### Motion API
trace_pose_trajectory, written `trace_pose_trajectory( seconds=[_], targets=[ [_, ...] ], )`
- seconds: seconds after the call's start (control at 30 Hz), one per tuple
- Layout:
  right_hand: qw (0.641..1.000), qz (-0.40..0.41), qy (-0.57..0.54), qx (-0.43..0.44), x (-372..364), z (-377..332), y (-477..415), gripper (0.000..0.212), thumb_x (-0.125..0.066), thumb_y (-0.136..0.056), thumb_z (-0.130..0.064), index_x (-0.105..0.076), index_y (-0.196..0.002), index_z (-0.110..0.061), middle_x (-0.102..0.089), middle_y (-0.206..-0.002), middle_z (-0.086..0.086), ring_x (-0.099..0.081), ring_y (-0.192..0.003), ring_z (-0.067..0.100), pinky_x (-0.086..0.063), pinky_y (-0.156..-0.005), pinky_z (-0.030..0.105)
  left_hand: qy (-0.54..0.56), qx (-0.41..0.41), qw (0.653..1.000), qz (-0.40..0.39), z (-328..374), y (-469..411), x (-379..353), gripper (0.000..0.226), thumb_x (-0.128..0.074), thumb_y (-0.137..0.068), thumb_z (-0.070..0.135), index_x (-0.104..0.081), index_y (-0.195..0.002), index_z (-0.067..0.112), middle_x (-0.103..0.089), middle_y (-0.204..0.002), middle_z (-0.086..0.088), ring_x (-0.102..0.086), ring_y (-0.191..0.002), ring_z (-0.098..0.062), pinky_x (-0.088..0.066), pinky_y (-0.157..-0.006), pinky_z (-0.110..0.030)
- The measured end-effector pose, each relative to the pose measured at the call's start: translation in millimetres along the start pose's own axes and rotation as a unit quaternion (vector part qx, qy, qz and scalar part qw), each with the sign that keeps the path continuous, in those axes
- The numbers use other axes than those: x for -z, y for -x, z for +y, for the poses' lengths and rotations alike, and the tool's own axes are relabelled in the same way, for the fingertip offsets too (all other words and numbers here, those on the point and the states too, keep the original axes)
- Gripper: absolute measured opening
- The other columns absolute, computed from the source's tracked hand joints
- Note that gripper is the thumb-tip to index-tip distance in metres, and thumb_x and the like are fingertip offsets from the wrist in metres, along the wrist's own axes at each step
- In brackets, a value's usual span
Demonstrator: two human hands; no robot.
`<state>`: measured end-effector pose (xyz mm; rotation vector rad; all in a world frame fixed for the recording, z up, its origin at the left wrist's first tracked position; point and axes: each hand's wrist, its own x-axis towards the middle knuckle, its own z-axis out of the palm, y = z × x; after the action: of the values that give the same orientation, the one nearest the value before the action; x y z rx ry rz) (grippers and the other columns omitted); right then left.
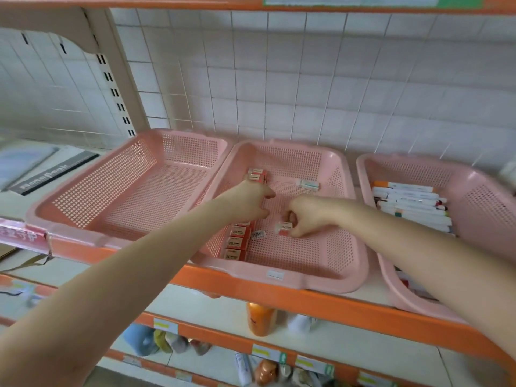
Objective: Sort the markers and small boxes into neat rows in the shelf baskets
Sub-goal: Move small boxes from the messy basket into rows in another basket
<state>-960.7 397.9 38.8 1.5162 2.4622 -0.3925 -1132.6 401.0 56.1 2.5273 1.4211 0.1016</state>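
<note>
Step in hand: boxes, middle basket point(307, 280). Right hand point(307, 216) pinches a small box point(283, 228) between thumb and curled fingers, low over the basket floor, just right of the row of boxes point(237, 241) along the left wall. Left hand point(248, 202) sits over the row's middle with fingers curled. Can't tell if it grips anything, as the hand hides what's under it. Two far boxes point(256, 174) sit at the row's far end.

Strays:
- barcode-up box point(258, 235), just beside the row
- pale box point(307, 184), far right

Markers point(410, 205) lie side by side in the right basket point(488, 196).

Judgement: boxes roughly half sorted. Next move is probably to slot the held box into the row, turned to match its neighbours and flush to the wall. Main risk is nudging the row askew.
</note>
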Motion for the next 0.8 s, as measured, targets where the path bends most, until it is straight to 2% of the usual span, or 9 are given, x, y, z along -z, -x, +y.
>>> trace_pose_trajectory(
  seconds=[0.07, 0.17, 0.3, 0.43, 0.5, 0.57, 0.63, 0.7, 0.8],
  targets=[
    [0.994, 0.091, -0.047, 0.023, -1.0, 0.9, 2.5, 0.014, -0.069, -0.077, -0.028, -0.063, -0.082, -0.016, -0.057, -0.068, -0.006, -0.053, -0.064, 0.012, -0.041, -0.059, 0.026, 0.015, 0.008, 1.0, -0.002, 0.6, 4.8, -3.6, 0.049, -0.063, -0.086, 0.024, -0.053, -0.133, 0.016, -0.059, -0.128, -0.003, -0.053, -0.118, -0.02, -0.04, -0.095, -0.026],
    [0.965, 0.209, -0.156, 0.035, 7.2, -3.2, 6.9, 0.024, -0.072, -0.076, -0.02, -0.067, -0.099, -0.015, -0.056, -0.088, -0.008, -0.052, -0.079, 0.008, -0.036, -0.061, 0.007, 0.064, 0.025, 0.997, 0.032, -3.5, 8.0, -8.4, 0.033, -0.062, -0.085, 0.024, -0.065, -0.117, 0.018, -0.069, -0.104, -0.003, -0.062, -0.099, -0.021, -0.048, -0.085, -0.028],
    [0.95, 0.256, -0.177, 0.035, 10.7, -3.5, 7.2, 0.035, -0.072, -0.076, -0.018, -0.065, -0.11, -0.014, -0.051, -0.094, -0.009, -0.049, -0.084, 0.006, -0.034, -0.064, 0.005, 0.091, 0.034, 0.99, 0.102, -3.9, 9.3, -5.9, 0.031, -0.065, -0.086, 0.029, -0.066, -0.115, 0.019, -0.069, -0.101, 0.001, -0.062, -0.093, -0.014, -0.043, -0.079, -0.021],
    [0.945, 0.273, -0.174, 0.035, 11.5, -1.2, 3.3, 0.034, -0.074, -0.076, -0.021, -0.066, -0.109, -0.013, -0.055, -0.096, -0.005, -0.053, -0.088, 0.01, -0.034, -0.068, 0.009, 0.047, 0.012, 0.991, 0.126, -3.4, 8.0, 0.9, 0.027, -0.068, -0.084, 0.025, -0.066, -0.111, 0.021, -0.066, -0.103, 0.0, -0.06, -0.096, -0.019, -0.045, -0.08, -0.027],
    [0.945, 0.277, -0.169, 0.031, 16.9, -0.9, 0.4, 0.034, -0.074, -0.077, -0.021, -0.066, -0.109, -0.013, -0.052, -0.095, -0.006, -0.052, -0.086, 0.01, -0.033, -0.064, 0.005, 0.014, 0.026, 0.992, 0.122, -4.2, 5.6, 8.2, 0.027, -0.067, -0.084, 0.03, -0.065, -0.111, 0.028, -0.066, -0.103, 0.006, -0.059, -0.097, -0.017, -0.049, -0.083, -0.035],
    [0.949, 0.267, -0.167, 0.029, 26.0, -1.1, -3.8, 0.035, -0.073, -0.078, -0.021, -0.065, -0.111, -0.014, -0.053, -0.098, -0.005, -0.053, -0.086, 0.01, -0.033, -0.064, 0.005, -0.004, 0.039, 0.991, 0.125, -7.7, 1.7, 16.1, 0.022, -0.065, -0.085, 0.034, -0.065, -0.107, 0.032, -0.065, -0.101, 0.012, -0.059, -0.096, -0.014, -0.05, -0.085, -0.034],
    [0.956, 0.242, -0.162, 0.033, 34.9, -0.7, -11.1, 0.04, -0.073, -0.078, -0.021, -0.062, -0.117, -0.014, -0.056, -0.104, 0.0, -0.054, -0.088, 0.012, -0.037, -0.071, 0.013, -0.024, 0.053, 0.99, 0.128, -12.8, -1.2, 23.8, 0.02, -0.065, -0.085, 0.033, -0.066, -0.105, 0.029, -0.063, -0.098, 0.01, -0.058, -0.098, -0.016, -0.044, -0.087, -0.029],
    [0.97, 0.208, -0.123, 0.019, 39.4, 3.2, -22.3, 0.045, -0.071, -0.08, -0.022, -0.058, -0.122, -0.011, -0.054, -0.112, 0.003, -0.054, -0.095, 0.015, -0.042, -0.078, 0.022, -0.072, 0.069, 0.988, 0.116, -18.6, -2.7, 28.9, 0.023, -0.064, -0.087, 0.033, -0.065, -0.11, 0.028, -0.062, -0.104, 0.002, -0.054, -0.105, -0.022, -0.039, -0.093, -0.034],
    [0.982, 0.174, -0.058, -0.048, 40.7, 16.4, -44.5, 0.049, -0.066, -0.084, -0.023, -0.053, -0.128, -0.006, -0.054, -0.127, 0.01, -0.054, -0.11, 0.023, -0.046, -0.093, 0.034, -0.147, 0.082, 0.983, 0.077, -26.5, -7.2, 31.8, 0.025, -0.057, -0.092, 0.03, -0.063, -0.116, 0.026, -0.06, -0.113, -0.005, -0.048, -0.113, -0.025, -0.032, -0.102, -0.034]
  ],
)
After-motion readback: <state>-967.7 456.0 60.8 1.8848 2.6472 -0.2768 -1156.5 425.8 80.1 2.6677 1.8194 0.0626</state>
